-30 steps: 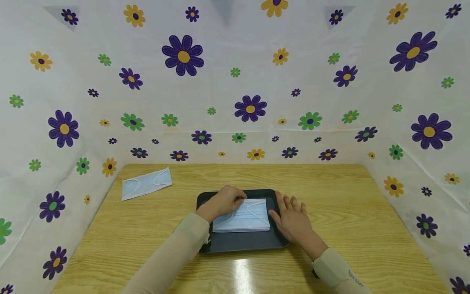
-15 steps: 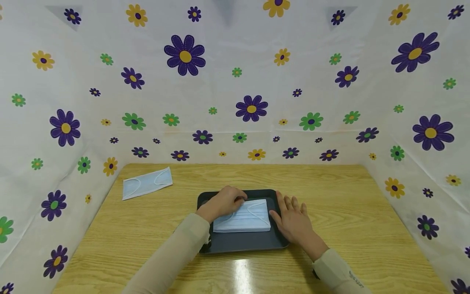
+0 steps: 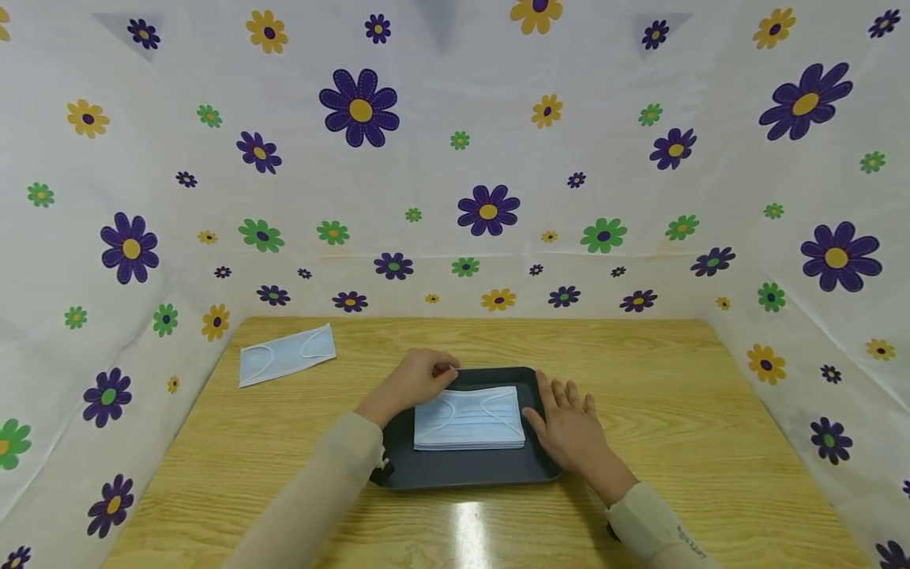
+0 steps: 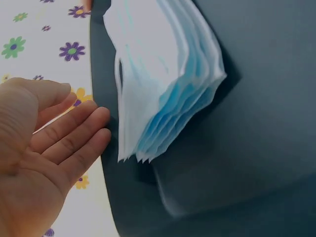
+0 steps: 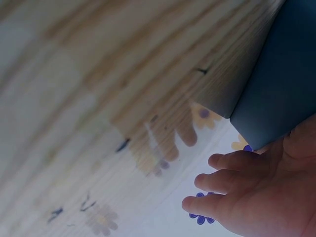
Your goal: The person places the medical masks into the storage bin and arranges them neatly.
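Note:
A small stack of light blue face masks [image 3: 469,423] lies in a dark grey tray [image 3: 469,469], ear loops showing on top. Over the tray's far left rim hovers my left hand [image 3: 412,385], its fingers loosely bent and holding nothing. The left wrist view shows that hand [image 4: 54,143] beside the rim, apart from the layered mask edges [image 4: 170,116]. My right hand [image 3: 572,431] rests along the tray's right side, fingers extended and thumb over the rim. In the right wrist view its fingers [image 5: 227,180] lie spread beside the tray's outer wall [image 5: 276,84].
A single light blue mask [image 3: 287,356] lies flat near the back left of the wooden table [image 3: 213,466]. White flower-patterned cloth [image 3: 426,166] encloses the table at the back and both sides.
My left hand has lifted off the mask stack and shifted left and away from me toward the far rim, uncovering the left ear loop. My right hand stays at the tray's right side.

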